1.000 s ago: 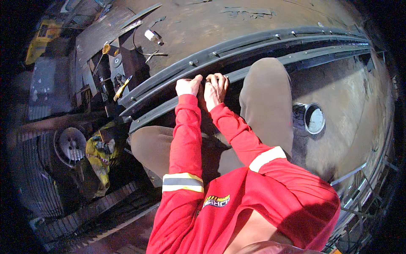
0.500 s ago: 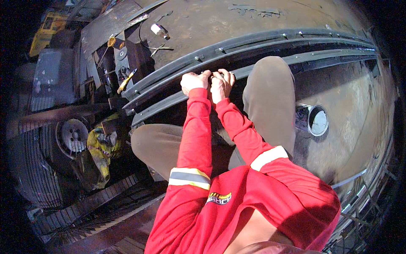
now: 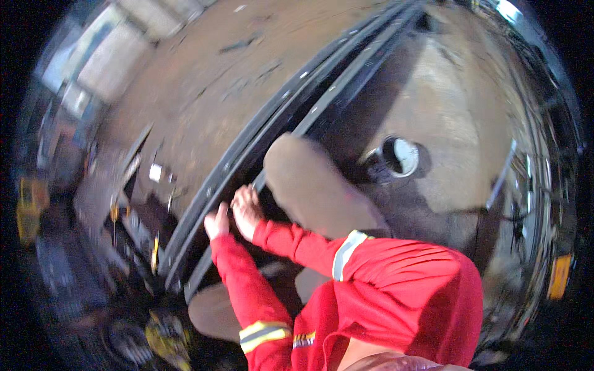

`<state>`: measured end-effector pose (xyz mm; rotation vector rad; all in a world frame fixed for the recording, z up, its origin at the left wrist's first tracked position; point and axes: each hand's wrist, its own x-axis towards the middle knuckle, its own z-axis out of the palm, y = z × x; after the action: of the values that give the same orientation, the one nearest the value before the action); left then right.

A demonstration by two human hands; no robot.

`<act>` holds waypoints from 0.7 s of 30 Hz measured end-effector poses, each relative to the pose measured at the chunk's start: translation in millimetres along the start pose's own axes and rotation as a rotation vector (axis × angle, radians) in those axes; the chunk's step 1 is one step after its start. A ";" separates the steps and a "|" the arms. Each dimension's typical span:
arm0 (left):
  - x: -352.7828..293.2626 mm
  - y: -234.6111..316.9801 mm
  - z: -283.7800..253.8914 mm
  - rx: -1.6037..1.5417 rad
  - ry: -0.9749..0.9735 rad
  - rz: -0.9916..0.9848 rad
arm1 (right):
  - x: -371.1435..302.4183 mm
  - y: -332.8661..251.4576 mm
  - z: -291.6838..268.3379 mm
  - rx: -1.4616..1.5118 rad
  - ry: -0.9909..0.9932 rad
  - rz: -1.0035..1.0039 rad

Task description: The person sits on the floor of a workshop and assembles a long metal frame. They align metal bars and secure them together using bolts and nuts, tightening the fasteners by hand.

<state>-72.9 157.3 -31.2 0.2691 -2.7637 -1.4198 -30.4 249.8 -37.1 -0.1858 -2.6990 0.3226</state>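
Note:
Long dark metal rails run side by side from the lower left to the upper middle; the outer rail (image 3: 260, 127) has bolt heads spaced along it. My left hand (image 3: 218, 222) is at the outer rail, its fingers closed over the edge and its thumb raised. Close beside it, my right hand (image 3: 247, 213) curls its fingers at the gap next to the inner rail (image 3: 317, 110). Whatever lies between the fingers of either hand is hidden or too small to name. My bent knee (image 3: 303, 179) rises against the inner rail. Motion blurs the picture.
An open can (image 3: 403, 156) with a pale inside stands on the floor right of my knee. Left of the rails lie a small white bottle (image 3: 158, 173) and a brush with a yellow handle (image 3: 154, 255). A yellow cloth (image 3: 167, 340) is at the lower left.
My view has swung to the right, so the rails slope more steeply and my hands appear lower and farther left. Both hands remain at the rails, now slightly apart.

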 end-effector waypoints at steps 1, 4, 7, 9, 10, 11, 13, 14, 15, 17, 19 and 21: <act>3.5 -5.9 5.1 -0.194 -0.062 0.028 | -2.8 3.9 10.4 0.141 0.008 0.066; 2.6 -20.7 -17.1 -0.111 -0.061 -0.066 | -4.3 -10.0 7.9 0.403 -0.093 0.042; -2.4 2.3 -4.6 0.066 -0.067 -0.139 | -7.4 10.5 -6.1 0.516 -0.094 0.049; -9.5 16.5 2.3 0.099 0.073 -0.184 | -10.5 13.3 8.2 0.467 0.124 -0.013; -9.2 15.9 -0.1 0.145 0.144 -0.215 | -12.6 8.9 15.2 0.472 0.105 -0.039; -11.4 15.5 -1.2 0.191 0.215 -0.248 | -15.3 5.4 24.7 0.478 0.085 -0.068; -19.4 37.4 13.4 0.317 0.231 -0.284 | -14.2 14.8 19.0 0.439 0.023 -0.041; -21.9 45.0 20.8 0.358 0.227 -0.300 | -14.5 20.0 16.0 0.419 -0.013 -0.027; -22.8 48.8 13.8 0.403 0.260 -0.320 | -11.5 14.8 16.1 0.439 0.031 -0.053; -17.8 43.7 6.4 0.423 0.199 -0.378 | -9.9 10.0 16.7 0.442 0.035 -0.062; -9.6 24.8 1.2 0.318 0.173 -0.302 | -6.2 6.7 9.8 0.366 -0.019 -0.063; -5.2 11.3 -2.9 0.253 -0.100 -0.145 | -6.5 11.8 22.7 0.347 0.035 -0.010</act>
<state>-69.1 162.3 -20.1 0.4223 -3.0649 -1.1340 -33.0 255.6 -62.7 -0.0752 -2.5585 0.7667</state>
